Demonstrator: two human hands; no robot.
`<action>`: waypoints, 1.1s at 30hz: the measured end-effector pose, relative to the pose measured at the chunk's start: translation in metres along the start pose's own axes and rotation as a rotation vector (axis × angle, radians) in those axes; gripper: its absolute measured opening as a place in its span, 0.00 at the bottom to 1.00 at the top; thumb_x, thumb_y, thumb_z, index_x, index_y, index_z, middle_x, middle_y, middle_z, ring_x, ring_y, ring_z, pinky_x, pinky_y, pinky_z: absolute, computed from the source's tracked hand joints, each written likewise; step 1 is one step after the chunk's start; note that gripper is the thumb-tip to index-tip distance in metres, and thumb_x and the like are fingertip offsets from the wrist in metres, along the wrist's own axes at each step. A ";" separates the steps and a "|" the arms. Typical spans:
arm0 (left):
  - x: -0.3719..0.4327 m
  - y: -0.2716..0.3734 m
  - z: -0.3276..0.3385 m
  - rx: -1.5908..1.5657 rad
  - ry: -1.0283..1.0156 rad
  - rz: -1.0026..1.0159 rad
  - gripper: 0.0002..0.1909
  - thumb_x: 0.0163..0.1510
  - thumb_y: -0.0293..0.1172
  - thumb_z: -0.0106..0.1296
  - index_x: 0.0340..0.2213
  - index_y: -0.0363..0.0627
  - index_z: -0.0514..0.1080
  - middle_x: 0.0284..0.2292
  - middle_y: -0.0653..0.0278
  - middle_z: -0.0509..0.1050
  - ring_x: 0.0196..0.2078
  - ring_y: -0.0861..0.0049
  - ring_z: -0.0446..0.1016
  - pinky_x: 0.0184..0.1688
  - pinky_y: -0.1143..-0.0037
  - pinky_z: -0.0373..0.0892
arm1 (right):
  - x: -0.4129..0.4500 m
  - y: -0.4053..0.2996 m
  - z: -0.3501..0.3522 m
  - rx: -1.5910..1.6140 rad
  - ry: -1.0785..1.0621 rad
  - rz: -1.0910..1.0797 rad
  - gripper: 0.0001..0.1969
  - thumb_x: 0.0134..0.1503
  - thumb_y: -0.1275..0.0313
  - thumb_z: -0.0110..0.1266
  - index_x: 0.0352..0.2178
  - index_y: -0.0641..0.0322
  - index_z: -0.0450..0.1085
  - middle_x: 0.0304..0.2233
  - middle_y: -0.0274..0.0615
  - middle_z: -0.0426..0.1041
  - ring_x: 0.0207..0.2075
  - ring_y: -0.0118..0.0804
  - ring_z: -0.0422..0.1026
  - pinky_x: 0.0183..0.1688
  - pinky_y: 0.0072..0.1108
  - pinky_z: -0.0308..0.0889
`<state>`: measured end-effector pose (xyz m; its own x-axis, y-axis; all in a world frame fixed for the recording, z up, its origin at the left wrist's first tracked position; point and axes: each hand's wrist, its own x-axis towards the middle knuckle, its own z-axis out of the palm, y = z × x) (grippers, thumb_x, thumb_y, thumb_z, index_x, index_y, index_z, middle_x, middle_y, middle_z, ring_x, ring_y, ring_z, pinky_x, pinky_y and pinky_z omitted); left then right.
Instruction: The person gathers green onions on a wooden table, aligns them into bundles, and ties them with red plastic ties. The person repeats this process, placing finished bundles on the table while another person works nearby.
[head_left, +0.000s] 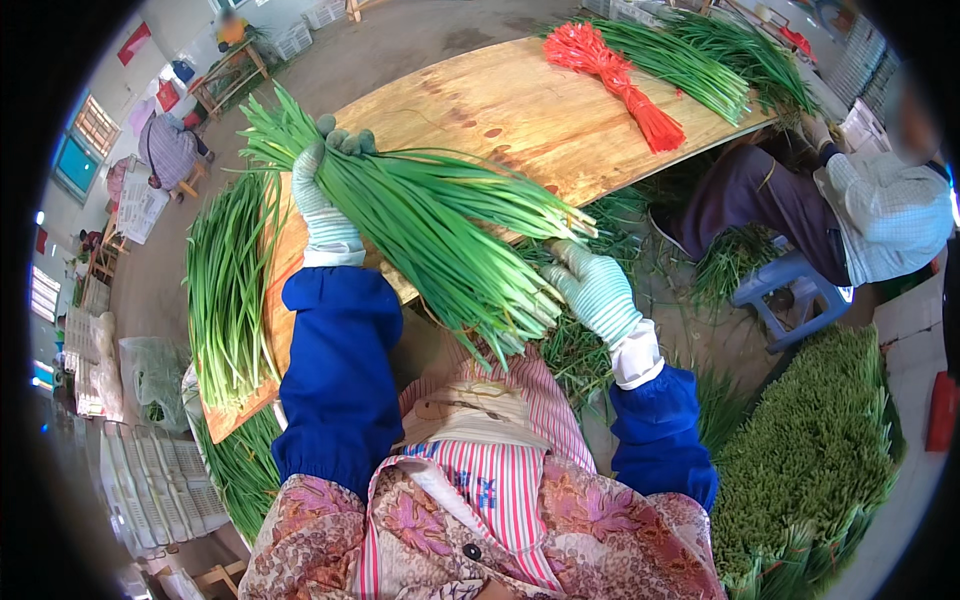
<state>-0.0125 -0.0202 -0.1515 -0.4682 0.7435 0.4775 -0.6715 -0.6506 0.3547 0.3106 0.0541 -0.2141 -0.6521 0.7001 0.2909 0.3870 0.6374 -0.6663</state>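
Note:
My left hand (324, 187), in a striped knit glove, grips a large bunch of garlic chives (427, 210) near its leafy end. The bunch hangs over the near edge of the wooden board (442, 105), its pale stalk ends fanned towards the right in two clumps. At those ends is my right hand (596, 289), gloved alike, its fingertips against or just beside the stalks. Whether it pinches any stalk cannot be made out. Left of my left arm, another pile of chives (229, 292) lies on the board.
Red plastic ties (615, 82) and more chives (675, 71) lie on the board's far right. A co-worker (862, 195) sits there beside a blue stool (795, 292). Packed chives (814, 465) stand at my right; loose trimmings (577, 352) litter the floor. White crates (161, 480) stand at left.

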 end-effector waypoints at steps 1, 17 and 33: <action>0.000 -0.002 0.003 0.015 0.015 0.004 0.17 0.47 0.28 0.53 0.39 0.36 0.66 0.24 0.68 0.67 0.28 0.78 0.64 0.46 0.72 0.63 | 0.000 0.000 0.003 -0.040 -0.003 0.036 0.17 0.49 0.65 0.55 0.38 0.63 0.70 0.26 0.54 0.73 0.29 0.51 0.73 0.33 0.33 0.68; 0.004 0.000 -0.009 0.167 0.414 0.078 0.08 0.47 0.25 0.51 0.32 0.38 0.68 0.23 0.65 0.70 0.27 0.73 0.70 0.46 0.60 0.68 | -0.033 0.030 0.034 1.311 -0.413 0.302 0.28 0.53 0.57 0.53 0.51 0.64 0.62 0.39 0.36 0.71 0.37 0.24 0.67 0.40 0.16 0.62; 0.003 0.004 -0.007 0.148 0.631 0.178 0.05 0.47 0.24 0.48 0.29 0.37 0.67 0.27 0.60 0.69 0.30 0.65 0.69 0.45 0.59 0.70 | -0.059 0.088 -0.048 0.332 0.430 0.044 0.11 0.52 0.79 0.50 0.38 0.67 0.70 0.26 0.32 0.70 0.27 0.25 0.67 0.32 0.16 0.63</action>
<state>-0.0207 -0.0194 -0.1543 -0.8404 0.5420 -0.0064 -0.4886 -0.7524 0.4417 0.4138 0.0842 -0.2569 -0.2873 0.8369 0.4658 0.1355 0.5170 -0.8452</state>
